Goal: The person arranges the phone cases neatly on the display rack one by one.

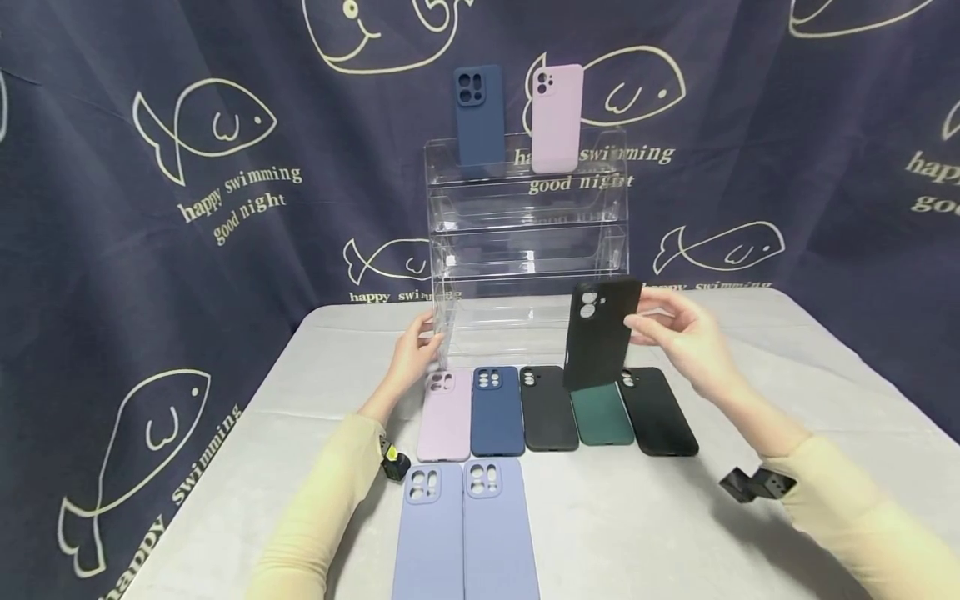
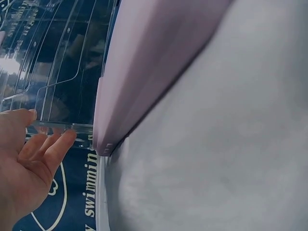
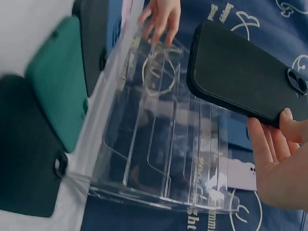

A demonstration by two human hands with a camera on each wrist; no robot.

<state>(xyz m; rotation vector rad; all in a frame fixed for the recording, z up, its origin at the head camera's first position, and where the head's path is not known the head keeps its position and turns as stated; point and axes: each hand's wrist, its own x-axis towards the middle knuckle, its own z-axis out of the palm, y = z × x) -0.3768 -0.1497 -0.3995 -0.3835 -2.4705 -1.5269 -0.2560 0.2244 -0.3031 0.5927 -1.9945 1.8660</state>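
Note:
In the head view my right hand (image 1: 686, 337) pinches a black phone case (image 1: 600, 354) by its right edge, thumb in front. The case is held upright before the lower tiers of a clear stepped display rack (image 1: 528, 265), above the row on the table. The right wrist view shows the fingers and thumb on one long edge of this black case (image 3: 240, 72). My left hand (image 1: 412, 354) grips the rack's lower left side; in the left wrist view the thumb and fingers lie either side of its clear side panel (image 2: 62, 103).
On the top tier stand a dark blue case (image 1: 480, 125) and a pink case (image 1: 557, 125). A row of cases, including pink (image 1: 446, 421), blue (image 1: 498, 417) and green (image 1: 603, 417), lies before the rack. Two lavender cases (image 1: 501, 533) lie nearer on the white-covered table (image 1: 637, 533).

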